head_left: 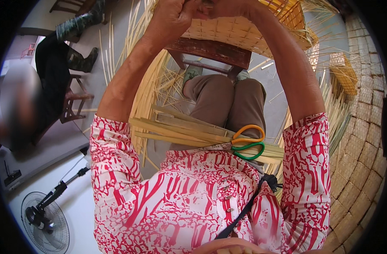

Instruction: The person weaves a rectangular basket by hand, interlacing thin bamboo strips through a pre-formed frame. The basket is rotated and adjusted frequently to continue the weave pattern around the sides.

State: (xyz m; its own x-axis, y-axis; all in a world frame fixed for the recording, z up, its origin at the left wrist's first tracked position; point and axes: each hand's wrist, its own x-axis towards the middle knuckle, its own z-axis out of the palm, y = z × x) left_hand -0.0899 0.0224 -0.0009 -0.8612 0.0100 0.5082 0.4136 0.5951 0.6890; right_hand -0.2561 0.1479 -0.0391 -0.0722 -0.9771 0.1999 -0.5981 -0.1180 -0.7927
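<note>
My left hand and my right hand meet at the top edge of the view, above a woven basket of pale yellow strips. Fingers of both are curled together, partly cut off by the frame; what they pinch is too small to make out. The basket rests on a dark red wooden stool in front of my knees. Across my lap lies a bundle of flat strips. On top of it are scissors with one orange and one green handle loop; their blades are hidden.
Long loose strips cover the floor at my left, more at my right. Beyond these stand a smaller woven basket and stacked woven pieces. A person sits on the far left; a fan stands nearer.
</note>
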